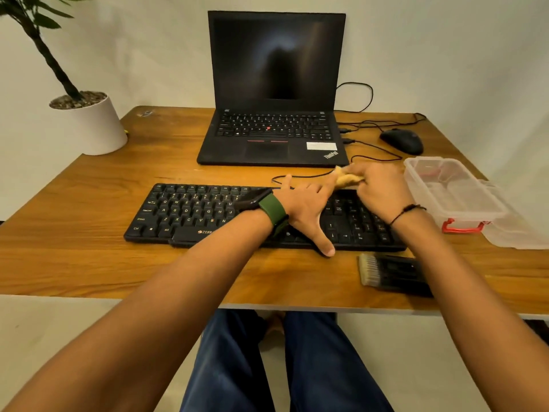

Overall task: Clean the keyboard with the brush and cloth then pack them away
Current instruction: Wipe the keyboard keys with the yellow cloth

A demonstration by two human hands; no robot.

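From the head view, a black keyboard (208, 212) is seen lying flat on a wooden desk (89, 233). The left hand (306, 206) is laid on the middle keys with its fingers spread out straight, so the keyboard is being pressed down and kept in place. A small yellow cloth (347, 178) is bunched up in the right hand (380, 188), whose fingers are curled round it. The cloth is held at the far right edge of the keyboard, where the picture is a little blurred.

A brush (392, 272) is lying flat on the desk, just in front of the keyboard's right end and close to the near edge of the desk. It is not being touched. A clear plastic box (451, 188) with a red clip is standing open to the right, with its lid (517, 230) lying beside it.

A laptop (273, 93) is standing open behind the keyboard, with a mouse (402, 141) and thin black cables (371, 147) next to it. A plant in a white pot (95, 126) is at the far left corner.

Some things could go wrong from here. The thin cables could be caught by the cloth, and the mouse could be pulled. The brush could be knocked off the desk by the right arm, because it is so near the edge. The box could be bumped by the right hand too.
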